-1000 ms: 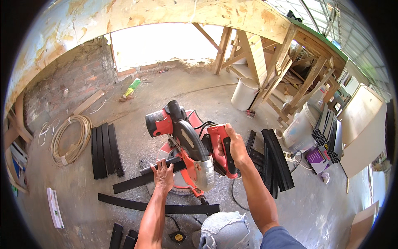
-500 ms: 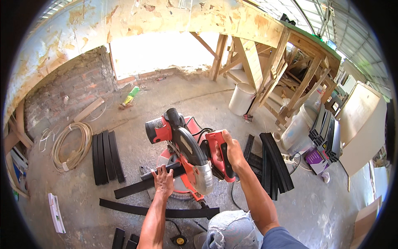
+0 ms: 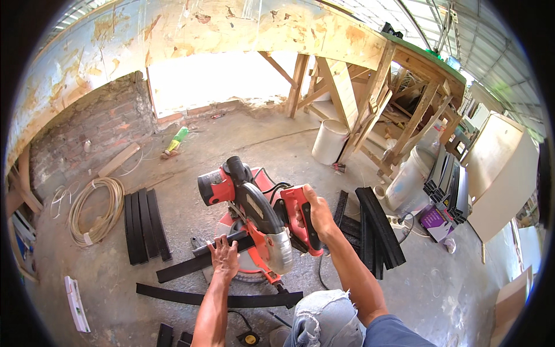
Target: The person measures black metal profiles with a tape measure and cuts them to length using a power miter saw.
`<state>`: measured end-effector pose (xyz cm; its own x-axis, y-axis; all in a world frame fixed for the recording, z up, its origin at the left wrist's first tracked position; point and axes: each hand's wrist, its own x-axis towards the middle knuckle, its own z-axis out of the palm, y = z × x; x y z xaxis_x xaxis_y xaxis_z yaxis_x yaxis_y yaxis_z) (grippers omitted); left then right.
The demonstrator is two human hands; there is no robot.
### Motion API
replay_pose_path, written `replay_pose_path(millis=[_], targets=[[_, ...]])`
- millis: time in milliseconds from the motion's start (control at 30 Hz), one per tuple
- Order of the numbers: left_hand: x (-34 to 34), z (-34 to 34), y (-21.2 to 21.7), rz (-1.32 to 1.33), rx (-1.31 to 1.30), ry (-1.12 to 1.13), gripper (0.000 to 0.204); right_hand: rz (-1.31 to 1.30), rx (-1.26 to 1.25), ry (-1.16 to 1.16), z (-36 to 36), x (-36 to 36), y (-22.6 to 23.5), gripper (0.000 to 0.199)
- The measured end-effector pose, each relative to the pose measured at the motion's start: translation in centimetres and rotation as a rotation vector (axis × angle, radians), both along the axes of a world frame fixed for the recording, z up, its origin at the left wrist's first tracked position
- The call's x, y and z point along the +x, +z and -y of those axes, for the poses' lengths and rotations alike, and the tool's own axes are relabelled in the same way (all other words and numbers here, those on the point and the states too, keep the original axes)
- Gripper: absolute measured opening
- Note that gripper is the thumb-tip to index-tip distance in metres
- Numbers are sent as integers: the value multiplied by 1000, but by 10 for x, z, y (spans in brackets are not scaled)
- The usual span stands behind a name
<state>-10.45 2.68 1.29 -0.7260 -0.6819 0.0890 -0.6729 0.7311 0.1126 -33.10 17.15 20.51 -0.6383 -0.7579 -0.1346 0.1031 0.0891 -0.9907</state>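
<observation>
The right hand clenches the red-and-black handle of a miter saw, its grip closed around it with the thumb on top. The left hand lies with fingers spread over a flat black strip at the saw's fence; whether this grip clamps the strip or only presses it, I cannot tell. The strip sticks out to the left of the saw, and its right end runs in under the saw head, where blade contact is hidden. The saw stands on the concrete floor in front of the person's knee, in torn jeans.

A 2nd, curved black strip lies between the saw and the person, with a tape measure near it. To the left, 4 black strips lie side by side, just beside a coil of pale cable. Right of the saw, more black strips overlap in a pile.
</observation>
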Motion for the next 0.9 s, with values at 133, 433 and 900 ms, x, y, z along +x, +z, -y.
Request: replay_pose_path(millis=[133, 433, 900], targets=[[2, 1, -3, 10, -11, -2, 45, -15, 10, 3, -1, 1, 0, 69], [0, 0, -4, -32, -24, -7, 47, -17, 0, 11, -3, 1, -2, 72], [-1, 0, -3, -1, -12, 1, 42, -24, -11, 14, -5, 1, -5, 72]])
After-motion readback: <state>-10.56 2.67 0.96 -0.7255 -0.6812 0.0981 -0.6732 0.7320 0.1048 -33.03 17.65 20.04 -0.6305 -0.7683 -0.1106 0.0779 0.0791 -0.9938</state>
